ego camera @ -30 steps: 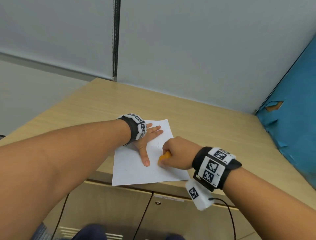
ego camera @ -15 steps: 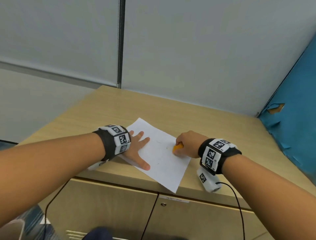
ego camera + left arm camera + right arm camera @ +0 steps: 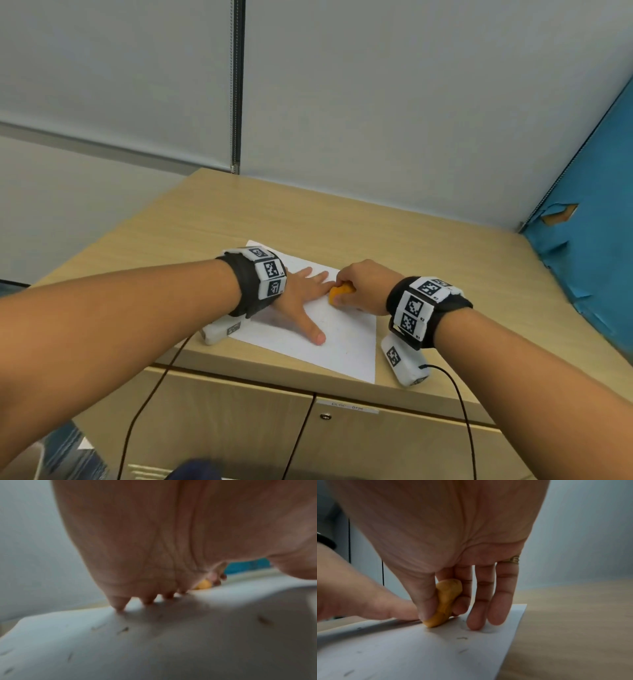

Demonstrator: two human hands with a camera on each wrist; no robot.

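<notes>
A white sheet of paper (image 3: pixel 342 339) lies on the wooden cabinet top (image 3: pixel 428 246), turned at an angle, with small dark crumbs on it (image 3: pixel 462 638). My left hand (image 3: pixel 305 298) lies flat on the sheet with fingers spread, pressing it down (image 3: pixel 145 599). My right hand (image 3: pixel 363 287) pinches an orange eraser (image 3: pixel 339 292) between thumb and forefinger, its lower end touching the paper (image 3: pixel 444 604). The eraser sits just beyond my left fingertips (image 3: pixel 204 584). A ring (image 3: pixel 511 559) is on one right finger.
A grey wall (image 3: pixel 376 102) rises behind the cabinet. A blue torn panel (image 3: pixel 596 212) closes off the right side. Cabinet doors (image 3: pixel 239 428) with a lock are below the front edge. Black cables (image 3: pixel 459 411) hang from both wrist cameras.
The sheet has rotated and slid left with my left hand. My right hand has carried the eraser across the paper toward my left fingertips. The head view has tilted slightly.
</notes>
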